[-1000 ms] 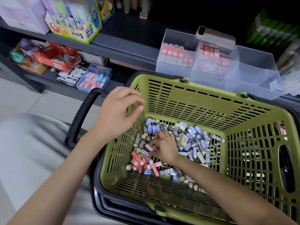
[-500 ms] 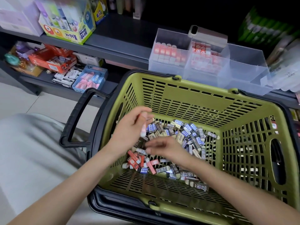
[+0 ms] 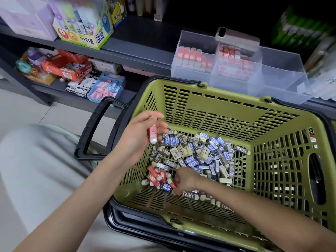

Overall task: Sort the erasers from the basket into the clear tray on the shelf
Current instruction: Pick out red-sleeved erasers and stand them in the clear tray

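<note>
At the left of the frame my left hand [image 3: 140,135] hangs over the near-left corner of the basket [image 3: 236,90]. It pinches one red eraser [image 3: 152,133] between the thumb and the curled fingers, with the white end pointing down. A second ago that hand hovered over the rim and I could see nothing in it. Half a second ago my right hand had come up to meet it. So the eraser has just been passed across, and I judge the left hand is serving as a holder while the right one picks.

Just right of that, lower in the frame, a small cluster of red erasers [image 3: 154,176] lies at the left edge of the heap. My right hand [image 3: 184,180] has dropped back to it, knuckles up and fingers curled down among them. I cannot tell whether it grips one yet.

Further right, the blue and grey erasers [image 3: 200,153] cover the middle of the basket floor, a far larger lot than the reds.

At the upper right the clear tray [image 3: 280,70] sits on the shelf [image 3: 141,46] just behind the basket. Its two left compartments hold rows of red-sleeved erasers [image 3: 192,57], and the compartment to the right looks bare. I take it the reds are nearly done, and the one I hold belongs with those rows. The blue and grey ones have hardly been started.
</note>
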Tool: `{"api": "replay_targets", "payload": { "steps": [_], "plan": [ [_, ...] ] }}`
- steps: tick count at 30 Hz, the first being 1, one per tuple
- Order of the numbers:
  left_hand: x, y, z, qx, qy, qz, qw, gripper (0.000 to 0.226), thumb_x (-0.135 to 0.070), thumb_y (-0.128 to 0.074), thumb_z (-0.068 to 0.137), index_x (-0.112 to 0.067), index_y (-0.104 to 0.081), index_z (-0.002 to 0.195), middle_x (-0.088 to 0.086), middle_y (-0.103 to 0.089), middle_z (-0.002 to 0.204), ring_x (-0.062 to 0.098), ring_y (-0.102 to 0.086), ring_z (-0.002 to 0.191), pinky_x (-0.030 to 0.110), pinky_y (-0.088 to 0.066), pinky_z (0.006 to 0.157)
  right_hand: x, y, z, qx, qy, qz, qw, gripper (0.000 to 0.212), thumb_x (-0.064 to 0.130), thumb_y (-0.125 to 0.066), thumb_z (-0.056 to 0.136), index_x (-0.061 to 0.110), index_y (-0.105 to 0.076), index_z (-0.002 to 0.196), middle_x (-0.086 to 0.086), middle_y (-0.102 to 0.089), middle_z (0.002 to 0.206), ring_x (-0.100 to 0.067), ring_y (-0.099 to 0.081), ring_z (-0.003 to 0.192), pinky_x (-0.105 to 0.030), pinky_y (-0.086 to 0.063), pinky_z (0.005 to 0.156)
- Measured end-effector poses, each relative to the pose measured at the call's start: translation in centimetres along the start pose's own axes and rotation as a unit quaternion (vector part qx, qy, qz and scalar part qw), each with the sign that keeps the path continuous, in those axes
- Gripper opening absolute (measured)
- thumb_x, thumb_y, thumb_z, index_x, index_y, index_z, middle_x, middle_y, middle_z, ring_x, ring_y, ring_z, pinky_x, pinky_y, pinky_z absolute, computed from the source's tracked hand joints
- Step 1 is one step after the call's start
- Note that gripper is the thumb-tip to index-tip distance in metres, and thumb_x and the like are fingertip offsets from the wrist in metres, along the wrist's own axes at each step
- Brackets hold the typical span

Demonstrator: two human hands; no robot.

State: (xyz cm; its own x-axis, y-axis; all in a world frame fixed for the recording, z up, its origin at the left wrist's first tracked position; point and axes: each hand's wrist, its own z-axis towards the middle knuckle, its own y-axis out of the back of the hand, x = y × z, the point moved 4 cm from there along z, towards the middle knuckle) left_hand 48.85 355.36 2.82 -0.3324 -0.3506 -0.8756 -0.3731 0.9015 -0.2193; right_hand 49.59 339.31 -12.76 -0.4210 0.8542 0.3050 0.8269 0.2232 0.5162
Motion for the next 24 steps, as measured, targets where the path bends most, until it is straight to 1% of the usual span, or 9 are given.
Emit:
{"api": "replay_targets", "payload": {
  "steps": [3,6,9,13,16,19,20,22,24],
  "plan": [
    [0.3,0.1,0.2,-0.003,0.011,0.016,1.000,0.024,-0.008,-0.040,0.099,-0.011,-0.064,0.098,0.004,-0.070,0.080,0.015,-0.067,0.074,0.022,-0.052,0.060,-0.2,1.0,-1.1,-0.002,-0.002,0.108,0.994,0.035,0.030,-0.077,0.073,0.014,-0.050,0.058,0.004,-0.043,0.057,-0.008,-0.043,0.055,-0.022,-0.035,0.050],
    [0.9,0.1,0.2,-0.001,0.022,0.061,0.998,0.011,-0.012,-0.058,0.089,-0.013,-0.062,0.099,0.004,-0.067,0.085,0.018,-0.062,0.083,0.027,-0.050,0.072,0.2,3.4,-3.7,-0.055,0.036,0.352,0.934,0.020,0.023,-0.078,0.072,0.011,-0.065,0.082,0.002,-0.062,0.077,-0.009,-0.057,0.072,-0.026,-0.048,0.071],
    [1.4,-0.4,0.0,0.029,0.039,0.125,0.991,0.053,-0.041,-0.074,0.065,-0.020,-0.057,0.111,0.003,-0.061,0.104,0.019,-0.059,0.097,0.034,-0.045,0.090,1.6,6.9,-6.5,-0.139,0.113,0.505,0.844,0.024,0.021,-0.077,0.072,0.014,-0.062,0.089,-0.002,-0.066,0.083,0.001,-0.059,0.061,-0.012,-0.042,0.050],
    [1.7,-1.5,-0.4,0.089,0.063,0.118,0.987,0.067,-0.045,-0.077,0.057,-0.023,-0.056,0.117,0.002,-0.064,0.098,0.012,-0.064,0.084,0.024,-0.049,0.066,4.8,9.3,-8.7,-0.188,0.214,0.534,0.796,0.030,0.020,-0.079,0.071,0.010,-0.063,0.095,-0.001,-0.066,0.078,-0.013,-0.059,0.064,-0.015,-0.041,0.045],
    [1.7,-1.2,-0.2,0.060,0.055,0.064,0.995,0.033,-0.018,-0.073,0.076,-0.016,-0.063,0.108,-0.001,-0.067,0.076,0.008,-0.064,0.061,0.019,-0.046,0.047,6.1,9.5,-9.1,-0.161,0.273,0.558,0.767,0.033,0.011,-0.078,0.071,0.003,-0.064,0.100,-0.005,-0.067,0.079,-0.018,-0.061,0.063,-0.023,-0.052,0.058],
    [1.5,-0.2,0.2,-0.019,0.068,-0.011,0.997,0.010,-0.006,-0.061,0.088,-0.013,-0.064,0.094,0.001,-0.065,0.068,0.010,-0.064,0.057,0.021,-0.049,0.048,4.9,9.0,-8.5,-0.150,0.260,0.628,0.718,0.021,0.008,-0.071,0.075,0.008,-0.066,0.095,-0.003,-0.067,0.075,-0.016,-0.063,0.064,-0.024,-0.056,0.065],
    [1.5,0.1,0.3,-0.037,0.073,-0.042,0.996,0.008,-0.006,-0.059,0.089,-0.012,-0.063,0.093,0.001,-0.065,0.066,0.011,-0.064,0.058,0.022,-0.051,0.050,4.2,8.4,-7.9,-0.163,0.224,0.622,0.732,0.013,0.008,-0.068,0.079,0.008,-0.066,0.092,-0.001,-0.067,0.073,-0.016,-0.062,0.065,-0.024,-0.056,0.066],
    [1.3,0.2,0.5,-0.040,0.082,-0.105,0.990,0.004,-0.006,-0.057,0.090,-0.009,-0.060,0.093,0.003,-0.064,0.064,0.014,-0.063,0.058,0.023,-0.051,0.051,2.9,6.1,-6.2,-0.173,0.116,0.499,0.841,0.003,0.010,-0.064,0.085,0.010,-0.065,0.087,0.002,-0.067,0.075,-0.014,-0.062,0.072,-0.024,-0.054,0.071],
    [0.9,-0.1,0.4,-0.016,0.082,-0.162,0.983,0.003,-0.006,-0.057,0.089,-0.007,-0.059,0.090,0.005,-0.062,0.065,0.014,-0.061,0.056,0.021,-0.048,0.047,2.0,2.9,-4.0,-0.115,0.032,0.340,0.933,0.012,0.018,-0.068,0.083,0.007,-0.067,0.090,-0.001,-0.067,0.086,-0.016,-0.064,0.083,-0.029,-0.051,0.080]
  ]
}}
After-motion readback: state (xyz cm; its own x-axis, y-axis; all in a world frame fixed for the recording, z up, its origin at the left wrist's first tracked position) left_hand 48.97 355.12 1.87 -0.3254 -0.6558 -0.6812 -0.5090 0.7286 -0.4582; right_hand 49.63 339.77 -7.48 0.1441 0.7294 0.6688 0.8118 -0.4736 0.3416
